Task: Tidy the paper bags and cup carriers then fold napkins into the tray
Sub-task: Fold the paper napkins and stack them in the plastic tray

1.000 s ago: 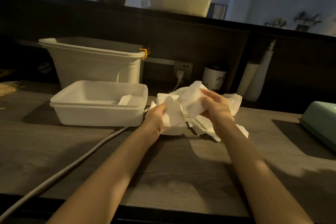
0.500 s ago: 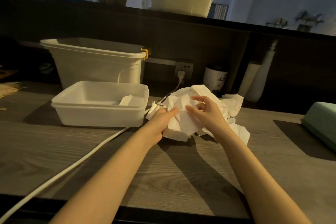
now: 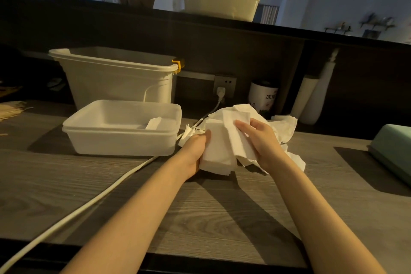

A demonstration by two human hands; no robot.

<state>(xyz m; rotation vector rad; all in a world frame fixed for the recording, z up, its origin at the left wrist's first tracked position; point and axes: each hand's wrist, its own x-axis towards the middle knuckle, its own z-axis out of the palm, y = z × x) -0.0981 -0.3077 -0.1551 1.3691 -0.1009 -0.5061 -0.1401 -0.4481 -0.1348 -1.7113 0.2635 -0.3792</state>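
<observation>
beside the tray [image 3: 124, 140] on the table [image 3: 200, 207], both hands now pinch one napkin [image 3: 219, 147], left hand [image 3: 195, 151] and right hand [image 3: 262, 138] having doubled it since a second ago; tray next, probably.

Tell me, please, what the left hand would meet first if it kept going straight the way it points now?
The left hand already grips the napkin; pushing on up and away, it would likely meet the loose napkin pile first, though depth is unclear.
</observation>
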